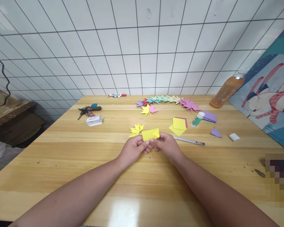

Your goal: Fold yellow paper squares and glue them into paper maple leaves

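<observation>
A piece of yellow paper (149, 135), folded into a rectangle, is pinched between both hands above the middle of the table. My left hand (135, 145) grips its lower left corner, fingers closed. My right hand (167, 144) grips the right side, its thumb pressing the lower edge close to the left thumb. Just beyond my left hand lies a yellow folded-paper leaf (136, 129). To the right of my right hand are loose yellow paper squares (179, 123) over a magenta one, and a thin metal strip (189, 140), perhaps a knife or ruler.
Behind stands an arc of coloured folded-paper leaves (165, 99) near the tiled wall. On the right are a glue stick (198, 119), purple paper (209, 116), an eraser (234, 137) and a bottle (228, 90). Keys (86, 111), a small box (94, 120) and a marker (117, 95) lie left.
</observation>
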A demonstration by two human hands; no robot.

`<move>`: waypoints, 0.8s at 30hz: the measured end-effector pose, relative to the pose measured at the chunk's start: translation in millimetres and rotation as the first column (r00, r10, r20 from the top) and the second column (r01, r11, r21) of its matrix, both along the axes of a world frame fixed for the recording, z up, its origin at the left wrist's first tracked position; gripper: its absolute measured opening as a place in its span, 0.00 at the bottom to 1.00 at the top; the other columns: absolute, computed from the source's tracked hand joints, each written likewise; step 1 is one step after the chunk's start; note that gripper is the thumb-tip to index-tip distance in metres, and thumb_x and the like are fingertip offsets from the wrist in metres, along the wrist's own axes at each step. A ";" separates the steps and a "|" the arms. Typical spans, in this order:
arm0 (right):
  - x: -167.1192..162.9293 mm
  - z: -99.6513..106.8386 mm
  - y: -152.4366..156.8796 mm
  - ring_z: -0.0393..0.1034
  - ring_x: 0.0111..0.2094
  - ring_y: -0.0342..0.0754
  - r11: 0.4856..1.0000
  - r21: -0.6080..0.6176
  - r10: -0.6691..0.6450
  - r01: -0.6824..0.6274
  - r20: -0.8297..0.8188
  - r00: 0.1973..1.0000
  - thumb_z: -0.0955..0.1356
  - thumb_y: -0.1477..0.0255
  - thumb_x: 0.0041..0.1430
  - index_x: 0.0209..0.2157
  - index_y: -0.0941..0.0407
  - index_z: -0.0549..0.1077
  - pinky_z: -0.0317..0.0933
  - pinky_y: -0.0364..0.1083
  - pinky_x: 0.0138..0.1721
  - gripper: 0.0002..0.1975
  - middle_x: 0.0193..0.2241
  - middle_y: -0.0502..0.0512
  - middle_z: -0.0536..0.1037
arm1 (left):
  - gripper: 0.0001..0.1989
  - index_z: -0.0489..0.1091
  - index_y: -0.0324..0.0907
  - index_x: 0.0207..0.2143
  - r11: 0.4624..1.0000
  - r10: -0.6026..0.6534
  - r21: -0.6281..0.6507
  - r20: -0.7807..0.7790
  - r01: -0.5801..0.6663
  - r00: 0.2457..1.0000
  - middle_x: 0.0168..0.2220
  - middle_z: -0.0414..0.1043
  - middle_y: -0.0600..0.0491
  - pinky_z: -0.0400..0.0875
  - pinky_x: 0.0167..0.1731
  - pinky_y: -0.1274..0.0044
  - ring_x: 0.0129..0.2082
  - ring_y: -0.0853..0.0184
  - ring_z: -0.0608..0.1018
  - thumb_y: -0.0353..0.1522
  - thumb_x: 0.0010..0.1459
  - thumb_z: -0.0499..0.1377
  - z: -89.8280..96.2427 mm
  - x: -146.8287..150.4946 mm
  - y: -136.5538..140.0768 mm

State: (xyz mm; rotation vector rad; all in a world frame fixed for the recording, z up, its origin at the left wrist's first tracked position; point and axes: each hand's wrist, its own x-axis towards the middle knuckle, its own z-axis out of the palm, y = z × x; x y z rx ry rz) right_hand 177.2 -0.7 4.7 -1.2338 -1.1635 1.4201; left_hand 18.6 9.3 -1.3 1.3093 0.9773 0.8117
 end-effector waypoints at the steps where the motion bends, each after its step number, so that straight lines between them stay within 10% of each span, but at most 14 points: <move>1: 0.0 0.0 0.3 0.69 0.24 0.42 1.000 -0.008 -0.004 0.004 -0.005 1.000 0.72 0.66 0.42 0.28 0.59 0.74 0.62 0.40 0.23 0.12 0.24 0.52 0.76 | 0.16 0.70 0.36 0.31 1.000 0.000 -0.005 0.001 0.000 1.000 0.27 0.75 0.50 0.70 0.28 0.78 0.26 0.70 0.75 0.42 0.49 0.61 -0.2 0.0 0.3; 24: 2.2 -2.4 -0.7 0.60 0.17 0.39 0.996 -0.044 -0.084 0.083 -0.026 0.996 0.71 0.56 0.41 0.16 0.58 0.68 0.67 0.44 0.24 0.19 0.13 0.46 0.64 | 0.15 0.71 0.36 0.27 0.999 -0.003 0.031 -0.098 0.006 0.995 0.22 0.74 0.51 0.69 0.25 0.78 0.21 0.70 0.74 0.41 0.47 0.62 2.0 -1.8 4.3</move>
